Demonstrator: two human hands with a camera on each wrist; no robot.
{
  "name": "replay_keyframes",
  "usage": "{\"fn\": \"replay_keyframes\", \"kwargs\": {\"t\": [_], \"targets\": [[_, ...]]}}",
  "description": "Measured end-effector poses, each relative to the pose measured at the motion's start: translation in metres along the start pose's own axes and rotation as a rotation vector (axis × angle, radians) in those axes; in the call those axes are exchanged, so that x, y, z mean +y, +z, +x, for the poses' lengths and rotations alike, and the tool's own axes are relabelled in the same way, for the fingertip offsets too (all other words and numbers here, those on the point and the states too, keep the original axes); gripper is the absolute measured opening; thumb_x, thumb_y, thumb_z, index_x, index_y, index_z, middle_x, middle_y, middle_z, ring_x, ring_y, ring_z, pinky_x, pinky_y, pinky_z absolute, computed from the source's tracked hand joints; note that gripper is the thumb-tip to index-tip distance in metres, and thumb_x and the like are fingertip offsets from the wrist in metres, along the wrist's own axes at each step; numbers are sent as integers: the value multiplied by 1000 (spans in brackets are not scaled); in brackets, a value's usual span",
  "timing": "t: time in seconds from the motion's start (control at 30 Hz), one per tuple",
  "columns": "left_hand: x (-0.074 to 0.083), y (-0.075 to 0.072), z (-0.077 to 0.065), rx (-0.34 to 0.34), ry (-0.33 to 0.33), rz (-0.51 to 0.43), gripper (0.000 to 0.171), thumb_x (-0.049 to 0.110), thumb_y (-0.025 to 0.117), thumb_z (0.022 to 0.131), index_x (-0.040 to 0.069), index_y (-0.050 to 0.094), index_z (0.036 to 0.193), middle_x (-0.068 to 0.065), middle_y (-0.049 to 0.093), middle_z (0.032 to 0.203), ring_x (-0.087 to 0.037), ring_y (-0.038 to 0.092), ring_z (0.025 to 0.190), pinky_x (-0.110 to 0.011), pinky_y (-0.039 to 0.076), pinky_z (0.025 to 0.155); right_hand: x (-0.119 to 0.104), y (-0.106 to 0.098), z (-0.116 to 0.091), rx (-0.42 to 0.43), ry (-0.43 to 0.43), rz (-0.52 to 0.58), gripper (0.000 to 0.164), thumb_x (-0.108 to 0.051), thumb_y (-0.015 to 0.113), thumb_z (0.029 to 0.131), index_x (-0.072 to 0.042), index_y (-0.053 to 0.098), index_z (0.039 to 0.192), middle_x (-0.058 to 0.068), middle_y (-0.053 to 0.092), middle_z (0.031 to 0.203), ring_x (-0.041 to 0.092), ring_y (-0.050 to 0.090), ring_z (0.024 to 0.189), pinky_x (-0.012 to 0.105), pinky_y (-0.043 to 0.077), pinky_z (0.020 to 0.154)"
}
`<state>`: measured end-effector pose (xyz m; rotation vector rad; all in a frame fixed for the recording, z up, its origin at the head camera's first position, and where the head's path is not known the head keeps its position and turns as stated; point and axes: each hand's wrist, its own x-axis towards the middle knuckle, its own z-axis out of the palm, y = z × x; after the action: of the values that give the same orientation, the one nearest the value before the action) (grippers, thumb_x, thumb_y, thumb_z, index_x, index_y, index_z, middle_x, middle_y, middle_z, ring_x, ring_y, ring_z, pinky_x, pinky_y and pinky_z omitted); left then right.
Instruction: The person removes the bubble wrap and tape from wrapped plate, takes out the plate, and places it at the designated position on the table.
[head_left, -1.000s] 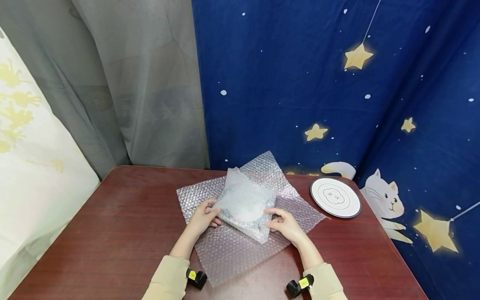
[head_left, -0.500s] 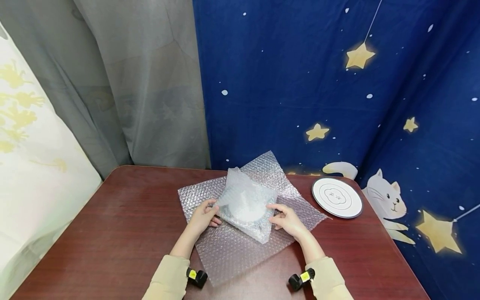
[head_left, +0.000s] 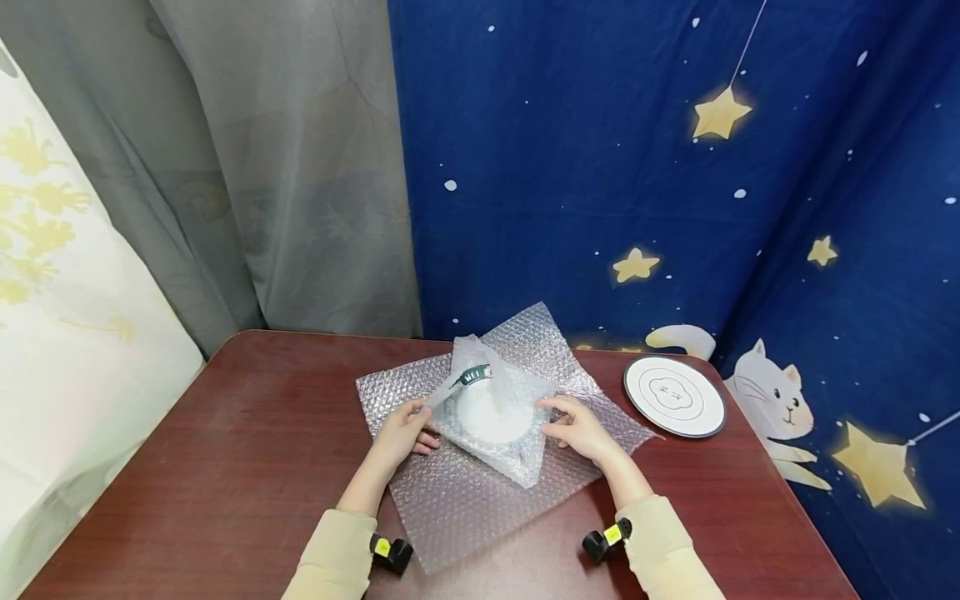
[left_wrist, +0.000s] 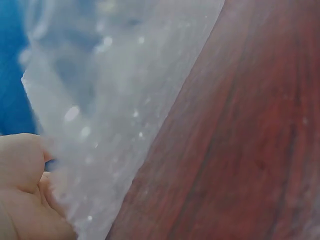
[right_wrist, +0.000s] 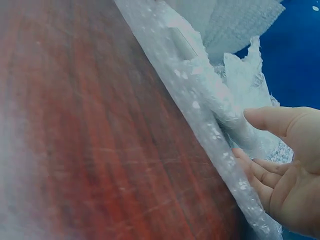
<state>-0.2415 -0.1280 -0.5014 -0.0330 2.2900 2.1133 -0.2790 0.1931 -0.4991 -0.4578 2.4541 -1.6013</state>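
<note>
Inside folded bubble wrap (head_left: 521, 381), a round white object (head_left: 492, 419).

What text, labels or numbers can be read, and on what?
"WEI": dark green band at the bubble-wrapped packet; mark at its right end too small to read.
Left yellow sticker, on the wrist camera: too small to read.
Right yellow sticker: same.
White plate: central marks too small to tell if lettering.
Wrist views: nothing legible.
</note>
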Motion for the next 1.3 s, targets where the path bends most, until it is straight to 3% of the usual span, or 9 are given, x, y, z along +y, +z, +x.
{"fn": "replay_keyframes", "kwargs": {"t": [0.3, 0.67, 1.03, 1.3], "targets": [[-6, -3, 4, 4, -16, -6, 34, 13, 45, 102, -9, 49, 128, -24, 64, 88, -31, 68, 64, -35, 55, 54, -3, -5, 8, 18, 6, -48, 40, -6, 66, 89, 0, 59, 128, 31, 22, 149, 23, 59, 75, 35, 51, 60], [-8, -9, 6, 14, -23, 13, 37, 16, 47, 102, -13, 47, 126, -22, 67, 84, -31, 68, 64, -34, 55, 52, -5, -11, 16, 42, -26, -54, 53, -5, 64, 91, 0, 46, 140, 26, 32, 147, 37, 55, 70, 43, 50, 58], [-4, -13, 4, 113, -19, 43, 18, 8, 48, 98, -9, 54, 96, -22, 65, 78, -28, 66, 55, -32, 53, 45, 3, -12, 24, 76, 70, -70, 60, -10, 64, 92, -6, 38, 147, 26, 38, 143, 20, 50, 58, 31, 47, 55], [-7, -14, 5, 170, -38, 80, 14, 5, 49, 94, -8, 54, 90, -17, 66, 73, -22, 65, 51, -30, 52, 44, 7, -9, 23, 80, 39, -101, 63, -13, 64, 92, -4, 36, 148, 29, 39, 141, 16, 48, 57, 30, 45, 55]]}}
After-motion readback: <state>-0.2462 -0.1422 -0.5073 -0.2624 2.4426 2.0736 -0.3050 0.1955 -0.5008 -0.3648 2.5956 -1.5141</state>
